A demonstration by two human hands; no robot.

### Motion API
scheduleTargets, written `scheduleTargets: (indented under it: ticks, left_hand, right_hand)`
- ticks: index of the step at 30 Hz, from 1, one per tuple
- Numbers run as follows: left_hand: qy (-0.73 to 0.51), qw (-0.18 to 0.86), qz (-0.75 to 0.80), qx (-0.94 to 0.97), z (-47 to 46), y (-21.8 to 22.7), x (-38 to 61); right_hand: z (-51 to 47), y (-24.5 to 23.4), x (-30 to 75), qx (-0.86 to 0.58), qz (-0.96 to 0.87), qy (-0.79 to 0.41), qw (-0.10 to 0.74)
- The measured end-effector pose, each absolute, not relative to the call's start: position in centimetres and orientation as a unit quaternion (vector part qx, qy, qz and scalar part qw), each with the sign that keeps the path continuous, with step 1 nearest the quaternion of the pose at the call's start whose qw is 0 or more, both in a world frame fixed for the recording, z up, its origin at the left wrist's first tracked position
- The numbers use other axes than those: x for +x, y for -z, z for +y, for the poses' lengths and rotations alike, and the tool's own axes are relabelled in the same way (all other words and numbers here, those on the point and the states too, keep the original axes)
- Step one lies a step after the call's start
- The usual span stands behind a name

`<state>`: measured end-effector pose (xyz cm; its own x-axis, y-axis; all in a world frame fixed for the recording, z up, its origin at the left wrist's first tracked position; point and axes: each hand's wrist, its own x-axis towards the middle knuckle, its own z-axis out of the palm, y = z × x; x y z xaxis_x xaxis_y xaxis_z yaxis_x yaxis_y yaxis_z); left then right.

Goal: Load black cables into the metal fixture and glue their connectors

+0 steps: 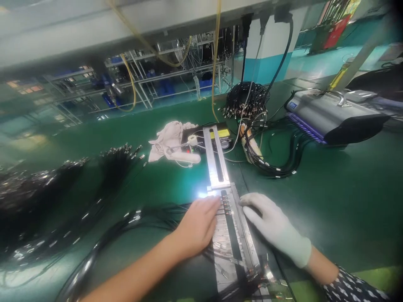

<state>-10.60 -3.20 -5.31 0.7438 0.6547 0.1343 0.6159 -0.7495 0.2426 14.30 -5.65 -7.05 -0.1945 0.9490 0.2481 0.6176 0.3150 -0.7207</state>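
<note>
My bare left hand [198,226] lies over the left side of a long metal fixture [237,222], its fingers held together and pressed down on thin black cables [163,216]. The cables run in from the left and pass under the hand. Just past its fingertips, short coloured wire ends [226,204] sit in a row along the fixture. On the other side, my right hand [275,224], in a white glove, rests its fingertips at the fixture's rail, with thumb and fingers apart and nothing seen between them. Several metal-ended cables [223,247] lie across the fixture's near part.
A thick cable bundle [110,172] lies at left. Behind the fixture are a white cloth [170,136] and a black control box [225,140]. A grey machine with a purple-lit edge [333,117] stands at right, near a coiled cable bundle [245,98]. A yellow hose [216,63] hangs down.
</note>
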Motion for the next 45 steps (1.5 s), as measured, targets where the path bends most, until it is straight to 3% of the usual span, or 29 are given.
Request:
scheduleTargets:
  ticks: [21,25,33,40,45]
  left_hand:
    - [-0.132,0.011,0.303,0.944,-5.4,5.1,-12.1]
    - [-0.111,0.075,0.32,0.938,-6.0,4.0,-13.4]
    - [-0.043,0.326,0.395,0.858,-7.1,2.1,-14.7]
    - [-0.029,0.315,0.38,0.869,-6.2,1.8,-16.0]
    - [-0.138,0.364,0.385,0.837,-5.8,1.6,-16.5]
  right_hand:
    - [-5.7,6.9,14.3,-0.534,-0.738,-0.226,0.346]
    - [-5.8,6.8,14.4,-0.531,-0.74,-0.231,0.343]
    - [-5.7,7.0,14.5,-0.536,-0.735,-0.242,0.338]
    - [-5.6,6.9,14.5,-0.541,-0.735,-0.244,0.328]
    - [-5.7,6.8,14.5,-0.543,-0.732,-0.248,0.329]
